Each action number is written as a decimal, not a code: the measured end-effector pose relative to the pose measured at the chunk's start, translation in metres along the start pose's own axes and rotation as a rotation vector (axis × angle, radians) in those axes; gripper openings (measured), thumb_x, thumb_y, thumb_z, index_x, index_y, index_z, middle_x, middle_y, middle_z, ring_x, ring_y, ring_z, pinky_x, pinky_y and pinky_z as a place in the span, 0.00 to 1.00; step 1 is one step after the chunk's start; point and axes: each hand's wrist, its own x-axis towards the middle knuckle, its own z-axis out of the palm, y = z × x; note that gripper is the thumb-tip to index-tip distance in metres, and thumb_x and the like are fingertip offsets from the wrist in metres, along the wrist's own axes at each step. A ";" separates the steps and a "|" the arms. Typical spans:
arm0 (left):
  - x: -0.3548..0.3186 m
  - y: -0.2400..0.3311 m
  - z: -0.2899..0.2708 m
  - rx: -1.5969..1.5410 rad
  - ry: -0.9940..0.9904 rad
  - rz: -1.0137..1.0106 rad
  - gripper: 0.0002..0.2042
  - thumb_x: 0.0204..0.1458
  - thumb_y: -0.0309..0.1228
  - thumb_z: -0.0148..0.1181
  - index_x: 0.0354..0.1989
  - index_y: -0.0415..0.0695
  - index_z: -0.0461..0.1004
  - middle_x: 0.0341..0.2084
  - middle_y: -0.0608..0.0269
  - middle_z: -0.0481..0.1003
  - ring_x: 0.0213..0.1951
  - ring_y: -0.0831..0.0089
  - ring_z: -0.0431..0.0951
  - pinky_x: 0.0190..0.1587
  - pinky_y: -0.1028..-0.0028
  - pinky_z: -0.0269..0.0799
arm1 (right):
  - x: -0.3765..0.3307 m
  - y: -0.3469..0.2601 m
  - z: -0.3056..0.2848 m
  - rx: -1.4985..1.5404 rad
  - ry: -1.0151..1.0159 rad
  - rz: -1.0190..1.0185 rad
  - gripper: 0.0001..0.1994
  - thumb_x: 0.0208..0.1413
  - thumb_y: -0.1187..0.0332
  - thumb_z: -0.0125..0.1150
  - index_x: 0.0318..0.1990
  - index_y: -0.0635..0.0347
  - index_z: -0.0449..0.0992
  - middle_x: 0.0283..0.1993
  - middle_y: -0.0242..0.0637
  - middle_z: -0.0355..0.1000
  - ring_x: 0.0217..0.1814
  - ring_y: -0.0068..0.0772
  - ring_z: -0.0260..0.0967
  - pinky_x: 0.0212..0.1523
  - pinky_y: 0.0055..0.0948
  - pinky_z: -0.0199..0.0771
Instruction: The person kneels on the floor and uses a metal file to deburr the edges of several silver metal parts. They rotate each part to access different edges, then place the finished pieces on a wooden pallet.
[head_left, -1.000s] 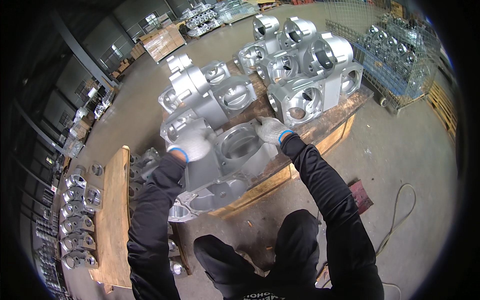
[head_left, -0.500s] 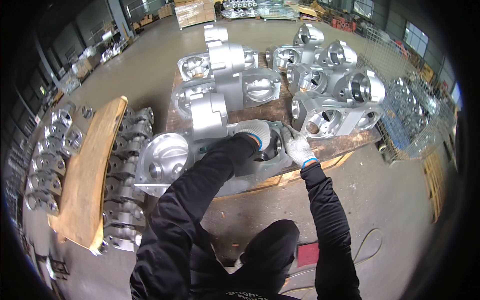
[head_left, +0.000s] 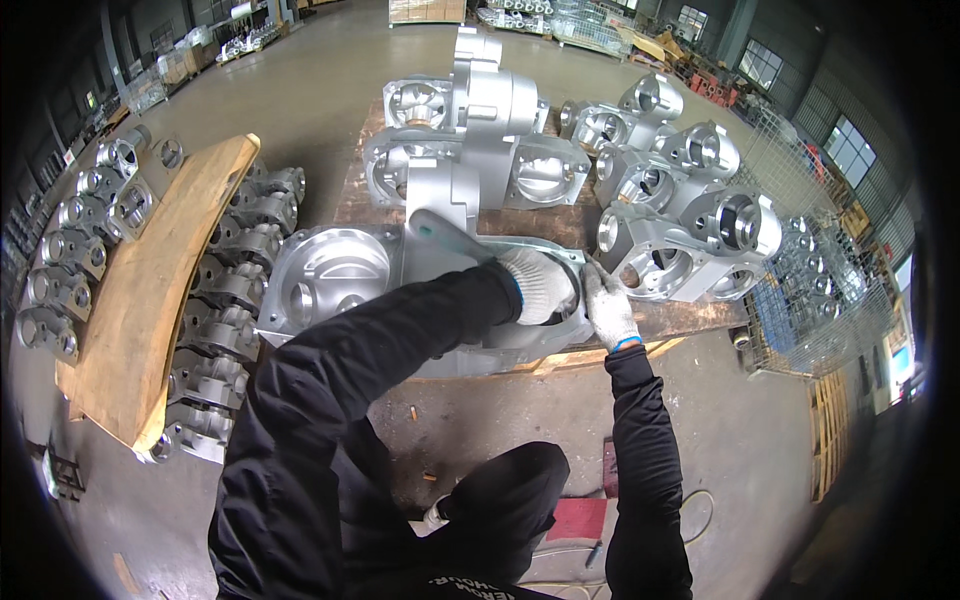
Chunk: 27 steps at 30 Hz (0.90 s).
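A large silver metal casting with wide round openings lies at the table's near edge. My left hand, in a white knit glove, is closed over its right-hand opening. A grey, rod-like tool with a dark green patch runs from this hand up to the left across the casting; its other end is hidden by the hand. My right hand, also gloved, grips the casting's right rim, fingertips close to the left hand. Further silver housings stand just behind.
More silver housings crowd the right of the wooden table. On the left, a wooden board lies among rows of smaller castings. A wire cage with metal parts stands right. A hose and red mat lie on the floor.
The view has shifted, tilting down and to the side. My left hand has turned over the opening, and more of the grey tool now shows. My right hand stays at the casting's right rim.
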 end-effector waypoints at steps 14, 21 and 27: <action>-0.018 -0.048 -0.036 0.325 -0.140 0.701 0.03 0.49 0.31 0.61 0.31 0.52 0.80 0.33 0.67 0.77 0.42 0.65 0.78 0.49 0.64 0.75 | -0.012 -0.027 -0.010 -0.042 -0.029 0.062 0.25 0.73 0.55 0.48 0.62 0.71 0.73 0.58 0.61 0.74 0.64 0.58 0.69 0.65 0.42 0.67; -0.015 -0.063 -0.037 0.389 -0.180 0.865 0.03 0.51 0.28 0.59 0.31 0.50 0.79 0.35 0.68 0.76 0.47 0.68 0.77 0.52 0.66 0.74 | -0.014 -0.035 -0.011 0.013 0.029 0.045 0.24 0.71 0.57 0.47 0.61 0.69 0.74 0.51 0.63 0.77 0.57 0.60 0.76 0.58 0.43 0.73; -0.025 -0.063 -0.037 0.324 -0.129 0.757 0.04 0.52 0.26 0.59 0.34 0.50 0.79 0.38 0.69 0.75 0.48 0.68 0.76 0.55 0.68 0.74 | -0.013 -0.036 -0.007 0.060 0.065 0.059 0.25 0.71 0.56 0.50 0.61 0.69 0.75 0.51 0.63 0.78 0.56 0.52 0.79 0.58 0.41 0.74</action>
